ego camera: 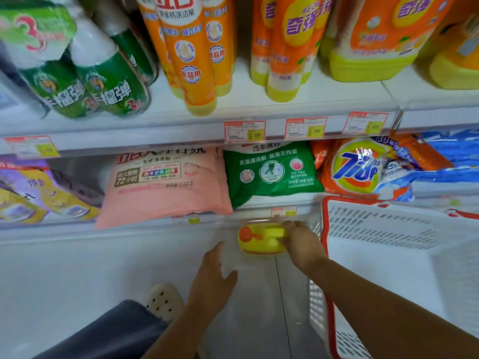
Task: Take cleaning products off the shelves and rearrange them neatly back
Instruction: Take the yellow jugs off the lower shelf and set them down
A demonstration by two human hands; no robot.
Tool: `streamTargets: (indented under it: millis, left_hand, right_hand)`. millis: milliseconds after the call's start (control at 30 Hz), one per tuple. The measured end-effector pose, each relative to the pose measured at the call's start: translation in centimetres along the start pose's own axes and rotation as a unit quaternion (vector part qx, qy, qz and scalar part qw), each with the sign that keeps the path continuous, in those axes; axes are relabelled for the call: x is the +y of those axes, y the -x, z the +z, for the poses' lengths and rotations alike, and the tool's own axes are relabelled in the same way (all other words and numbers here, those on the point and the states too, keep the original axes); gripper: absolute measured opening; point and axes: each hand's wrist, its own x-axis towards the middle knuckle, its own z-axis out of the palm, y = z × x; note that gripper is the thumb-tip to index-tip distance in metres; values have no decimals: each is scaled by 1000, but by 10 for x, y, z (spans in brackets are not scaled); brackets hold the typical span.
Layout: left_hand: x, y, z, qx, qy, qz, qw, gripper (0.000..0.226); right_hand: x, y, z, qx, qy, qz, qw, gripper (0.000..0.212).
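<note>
I read the yellow jug (255,246) from above. It is upright, with its long axis running toward the camera. Its orange cap (245,234) sits on the left side of the top and its handle runs off to the right. The jug is low in the view, just in front of the lower shelf edge (145,224) and just left of the basket (327,229). I cannot tell whether it rests on a surface.

The right hand (302,243) grips the jug's handle, fingers curled round it. The left hand (211,275) is spread, fingers straight, holding nothing, near the jug but apart from it.

The basket is white with a red rim. I see its slotted walls and pale floor.

The lower shelf holds a pink bag (166,185), a green bag (272,172) and an orange bag (360,167), side by side. The upper shelf (259,110) holds upright orange bottles (191,60) and larger jugs (370,42).
</note>
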Motion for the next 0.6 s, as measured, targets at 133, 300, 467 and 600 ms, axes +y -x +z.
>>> streamTargets:
  millis: [133, 300, 467, 600]
  left_hand:
    - [15, 2, -11, -33, 50, 11, 998, 92]
    - [65, 13, -36, -101, 126, 98, 982, 93]
    - [126, 19, -56, -132, 194, 140, 962, 78]
    - [185, 23, -67, -87, 211, 183, 956, 75]
  right_hand:
    - [-8, 34, -24, 16, -10, -34, 999, 37]
    - [-18, 85, -102, 54, -40, -58, 996, 28]
    - [-17, 122, -170, 113, -152, -82, 978, 27]
    - [4, 134, -191, 69, -428, -98, 896, 68]
